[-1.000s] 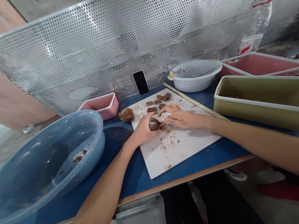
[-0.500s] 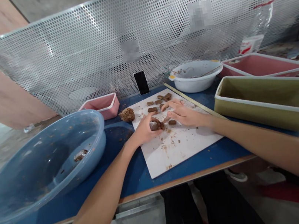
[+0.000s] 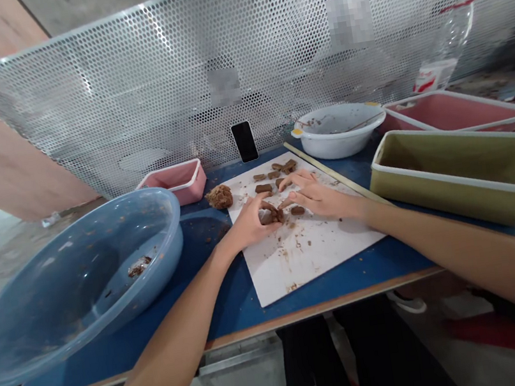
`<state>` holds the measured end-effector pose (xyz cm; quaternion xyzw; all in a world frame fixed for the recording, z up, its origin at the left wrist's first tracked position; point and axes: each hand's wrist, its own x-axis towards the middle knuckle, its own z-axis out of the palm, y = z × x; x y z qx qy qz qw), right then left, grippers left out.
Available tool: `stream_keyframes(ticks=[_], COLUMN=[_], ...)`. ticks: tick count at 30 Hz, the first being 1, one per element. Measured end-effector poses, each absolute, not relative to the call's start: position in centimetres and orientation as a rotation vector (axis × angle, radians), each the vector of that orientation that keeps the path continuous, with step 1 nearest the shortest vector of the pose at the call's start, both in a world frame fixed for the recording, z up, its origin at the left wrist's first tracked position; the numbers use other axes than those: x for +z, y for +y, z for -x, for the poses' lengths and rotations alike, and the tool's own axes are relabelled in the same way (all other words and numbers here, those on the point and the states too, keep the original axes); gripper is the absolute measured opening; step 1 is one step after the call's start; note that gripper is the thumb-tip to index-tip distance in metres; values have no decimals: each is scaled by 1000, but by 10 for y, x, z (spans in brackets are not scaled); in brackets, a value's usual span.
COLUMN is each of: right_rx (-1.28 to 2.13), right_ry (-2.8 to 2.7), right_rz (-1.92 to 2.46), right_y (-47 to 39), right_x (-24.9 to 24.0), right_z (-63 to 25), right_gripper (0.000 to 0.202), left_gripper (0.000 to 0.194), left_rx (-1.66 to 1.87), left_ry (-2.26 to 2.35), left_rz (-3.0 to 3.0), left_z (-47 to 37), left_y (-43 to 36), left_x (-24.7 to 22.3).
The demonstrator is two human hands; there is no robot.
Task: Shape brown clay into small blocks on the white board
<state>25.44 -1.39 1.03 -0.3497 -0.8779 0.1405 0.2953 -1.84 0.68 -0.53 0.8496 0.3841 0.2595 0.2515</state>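
My left hand (image 3: 251, 222) is curved around a small brown clay-like piece (image 3: 271, 215) on the white board (image 3: 279, 273), thumb and fingers closed on it. From the right, my right hand (image 3: 312, 195) reaches over the board with its fingers apart, one fingertip near that piece. Several brown blocks lie farther back on the board, among them one block (image 3: 263, 188) just beyond my left hand, and another block (image 3: 297, 210) sits below my right hand. A rough brown lump (image 3: 219, 197) rests at the board's left edge. Crumbs are scattered over the board.
A large blue basin (image 3: 80, 271) and a small pink tub (image 3: 181, 182) stand left. Behind the board a phone (image 3: 245, 142) leans on perforated metal. A yellowish strip (image 3: 332, 172) runs along the board's right side, near a white basin (image 3: 341, 142), a green bin (image 3: 459, 179) and a pink bin (image 3: 468, 110).
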Motion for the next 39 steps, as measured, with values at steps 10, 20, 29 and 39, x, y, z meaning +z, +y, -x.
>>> stream_keyframes(ticks=[10, 20, 29, 39], right_rx=[365, 485, 520, 561], right_ry=[-2351, -2362, -2364, -2427], right_rz=[881, 905, 942, 941], right_y=[-18, -19, -19, -14], right_x=[14, 13, 12, 6], right_z=[-252, -251, -250, -252], right_gripper=[67, 58, 61, 70], left_gripper=[105, 103, 96, 94], left_rx=[696, 694, 677, 638], left_ry=[995, 935, 847, 748], left_rz=[-2240, -2254, -2289, -2365], left_z=[23, 27, 31, 38], left_y=[11, 13, 15, 14], left_x=[-9, -10, -12, -7])
